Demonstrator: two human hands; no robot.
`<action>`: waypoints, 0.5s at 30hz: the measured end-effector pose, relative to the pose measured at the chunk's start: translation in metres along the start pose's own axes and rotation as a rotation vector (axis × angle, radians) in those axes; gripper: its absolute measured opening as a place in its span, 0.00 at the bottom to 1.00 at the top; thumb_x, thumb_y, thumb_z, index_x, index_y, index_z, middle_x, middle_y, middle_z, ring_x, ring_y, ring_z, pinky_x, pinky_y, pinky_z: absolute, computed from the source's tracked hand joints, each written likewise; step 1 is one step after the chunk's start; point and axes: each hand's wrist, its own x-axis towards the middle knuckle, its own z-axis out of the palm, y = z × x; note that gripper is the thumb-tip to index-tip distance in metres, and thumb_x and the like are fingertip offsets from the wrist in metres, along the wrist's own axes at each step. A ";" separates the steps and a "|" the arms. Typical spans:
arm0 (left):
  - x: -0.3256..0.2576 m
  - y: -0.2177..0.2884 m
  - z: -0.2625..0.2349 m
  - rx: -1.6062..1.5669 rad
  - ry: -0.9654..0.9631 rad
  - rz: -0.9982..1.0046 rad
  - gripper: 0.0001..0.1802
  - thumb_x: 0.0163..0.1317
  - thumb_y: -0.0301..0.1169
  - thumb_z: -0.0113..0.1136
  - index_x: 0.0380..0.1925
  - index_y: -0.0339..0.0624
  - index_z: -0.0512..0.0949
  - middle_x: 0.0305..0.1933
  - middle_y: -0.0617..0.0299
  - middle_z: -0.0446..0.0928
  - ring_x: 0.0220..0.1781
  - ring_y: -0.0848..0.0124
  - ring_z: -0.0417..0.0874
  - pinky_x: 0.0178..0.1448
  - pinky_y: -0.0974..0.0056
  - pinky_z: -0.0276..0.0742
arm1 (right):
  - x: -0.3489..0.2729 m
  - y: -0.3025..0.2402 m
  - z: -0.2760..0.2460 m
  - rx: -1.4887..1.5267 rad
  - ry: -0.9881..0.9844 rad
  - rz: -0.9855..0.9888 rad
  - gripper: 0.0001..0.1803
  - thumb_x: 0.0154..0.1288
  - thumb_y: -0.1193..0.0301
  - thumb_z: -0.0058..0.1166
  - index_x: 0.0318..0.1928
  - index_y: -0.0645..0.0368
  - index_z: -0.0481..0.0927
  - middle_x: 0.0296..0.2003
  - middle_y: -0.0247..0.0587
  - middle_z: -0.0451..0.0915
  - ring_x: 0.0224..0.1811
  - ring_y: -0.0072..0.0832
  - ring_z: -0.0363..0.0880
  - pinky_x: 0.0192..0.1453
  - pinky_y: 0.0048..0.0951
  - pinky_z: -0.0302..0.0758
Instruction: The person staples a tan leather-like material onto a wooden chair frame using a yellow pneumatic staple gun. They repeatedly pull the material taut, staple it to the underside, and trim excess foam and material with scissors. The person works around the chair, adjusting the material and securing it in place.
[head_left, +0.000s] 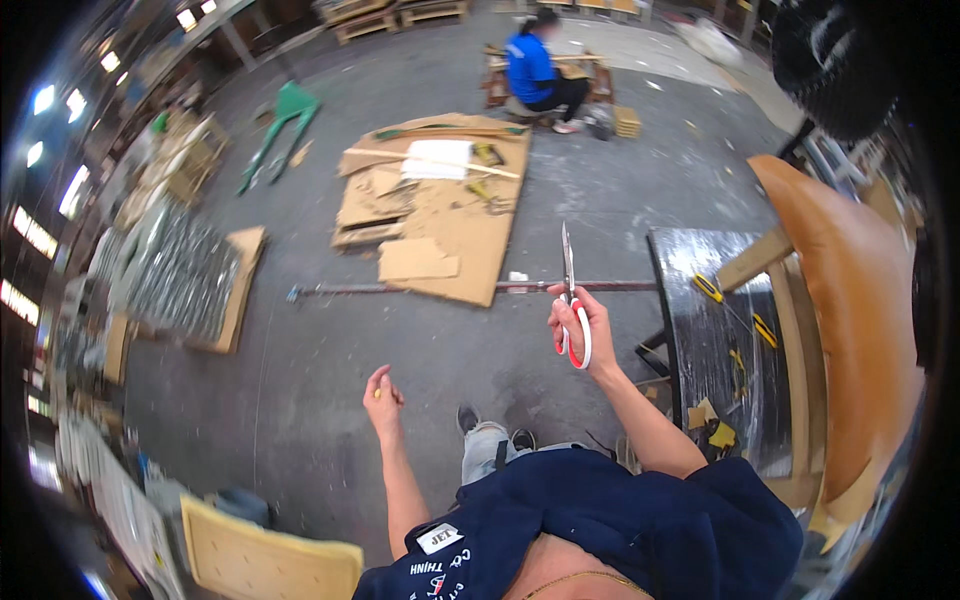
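Note:
My right hand (594, 322) is closed round a pair of scissors (569, 264) with white and red handles, held out in front of me. The blades point away and look nearly together. My left hand (384, 404) hangs over the floor to the left with its fingers curled. A small yellowish spot shows at those fingers, but I cannot make out what it is. To the right of the scissors, a black-topped table (690, 330) carries yellow utility knives (708, 288) and scraps. An upholstered tan panel (850, 310) on a wooden frame stands at that table.
Cardboard sheets (480, 262) lie ahead with wood strips and tools on them. A long metal bar (350, 290) crosses the floor. Wrapped stacks (185, 270) stand left, near a green pallet jack (290, 115). A person in blue (532, 70) sits farther off. A yellow foam panel (270, 550) is at lower left.

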 end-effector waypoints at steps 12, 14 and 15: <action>0.196 -0.076 0.256 0.399 -0.762 -0.414 0.11 0.71 0.34 0.59 0.48 0.42 0.82 0.21 0.71 0.70 0.19 0.80 0.69 0.22 0.73 0.62 | 0.075 0.036 -0.089 0.012 0.778 0.057 0.16 0.74 0.67 0.53 0.56 0.63 0.74 0.29 0.37 0.79 0.22 0.17 0.75 0.25 0.21 0.72; 0.216 -0.055 0.334 0.486 -1.006 -0.359 0.12 0.71 0.36 0.60 0.46 0.41 0.83 0.21 0.71 0.72 0.19 0.82 0.69 0.22 0.72 0.63 | 0.073 0.024 -0.108 -0.019 0.870 -0.013 0.15 0.74 0.69 0.53 0.56 0.63 0.75 0.29 0.36 0.79 0.22 0.16 0.75 0.25 0.20 0.72; 0.228 -0.044 0.378 0.517 -1.087 -0.304 0.12 0.71 0.37 0.60 0.46 0.41 0.84 0.21 0.72 0.72 0.19 0.82 0.69 0.22 0.73 0.63 | 0.070 0.021 -0.116 -0.028 0.930 -0.042 0.15 0.74 0.69 0.53 0.56 0.63 0.74 0.29 0.36 0.79 0.22 0.16 0.75 0.25 0.20 0.72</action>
